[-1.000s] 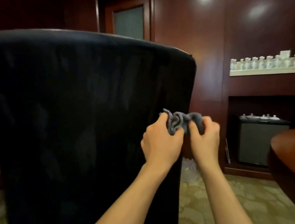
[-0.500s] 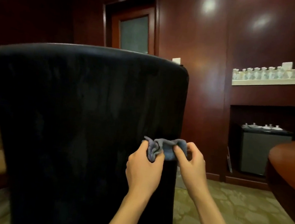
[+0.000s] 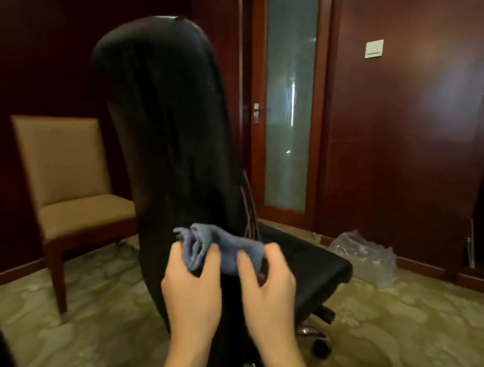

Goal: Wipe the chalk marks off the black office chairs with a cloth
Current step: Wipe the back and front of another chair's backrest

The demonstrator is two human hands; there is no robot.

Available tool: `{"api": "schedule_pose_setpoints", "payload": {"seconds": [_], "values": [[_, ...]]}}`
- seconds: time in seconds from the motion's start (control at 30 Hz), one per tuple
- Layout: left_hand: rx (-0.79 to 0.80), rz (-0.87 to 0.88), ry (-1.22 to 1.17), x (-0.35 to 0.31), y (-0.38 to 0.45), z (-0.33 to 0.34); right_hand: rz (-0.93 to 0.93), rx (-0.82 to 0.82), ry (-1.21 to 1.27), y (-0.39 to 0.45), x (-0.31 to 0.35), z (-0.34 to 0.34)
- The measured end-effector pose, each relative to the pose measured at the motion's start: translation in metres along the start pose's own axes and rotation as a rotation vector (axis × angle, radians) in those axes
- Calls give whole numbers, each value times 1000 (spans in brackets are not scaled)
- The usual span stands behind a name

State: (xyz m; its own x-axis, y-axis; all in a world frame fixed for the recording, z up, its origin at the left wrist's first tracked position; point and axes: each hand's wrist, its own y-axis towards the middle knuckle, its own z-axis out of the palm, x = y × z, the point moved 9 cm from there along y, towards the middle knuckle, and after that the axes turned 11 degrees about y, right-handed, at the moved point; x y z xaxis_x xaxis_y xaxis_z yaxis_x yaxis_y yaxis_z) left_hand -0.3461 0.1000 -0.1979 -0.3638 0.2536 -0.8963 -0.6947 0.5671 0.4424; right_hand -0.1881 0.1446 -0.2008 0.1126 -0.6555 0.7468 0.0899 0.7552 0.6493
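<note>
Both hands are raised in front of the black office chair (image 3: 166,144), which stands side-on to the camera with its tall backrest at centre and its seat extending to the right. The left hand (image 3: 193,286) pinches the left part of a bunched grey-blue cloth (image 3: 218,248) between thumb and curled fingers. The right hand (image 3: 268,286) holds the right end of the same cloth, thumb on the near face and fingers wrapped behind it. The cloth is crumpled into folds and is held in the air just in front of the lower backrest; whether it touches the chair cannot be told. No chalk marks can be made out on the dark upholstery from this angle, and the picture is somewhat blurred.

The chair's base, with a chrome stem and a black castor (image 3: 321,348), rests on a patterned green-gold carpet (image 3: 398,337). A tan upholstered chair (image 3: 63,181) with dark wooden legs stands to the left against dark red wood panelling. Behind the office chair is a door (image 3: 286,98) with a frosted glass panel and a metal handle. A crumpled clear plastic bag (image 3: 362,254) lies on the carpet by the wall at right. A white switch plate (image 3: 374,48) is fixed to the panelling above it.
</note>
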Motion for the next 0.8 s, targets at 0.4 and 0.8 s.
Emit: {"api": "schedule_pose_setpoints", "payload": {"seconds": [0.4,0.8], "values": [[-52,-319,221,146,2,-60,220,120,-110,-68,-99,70],[6,-581,440,257,-18,-80,827,305,-227,-150,-236,116]]}}
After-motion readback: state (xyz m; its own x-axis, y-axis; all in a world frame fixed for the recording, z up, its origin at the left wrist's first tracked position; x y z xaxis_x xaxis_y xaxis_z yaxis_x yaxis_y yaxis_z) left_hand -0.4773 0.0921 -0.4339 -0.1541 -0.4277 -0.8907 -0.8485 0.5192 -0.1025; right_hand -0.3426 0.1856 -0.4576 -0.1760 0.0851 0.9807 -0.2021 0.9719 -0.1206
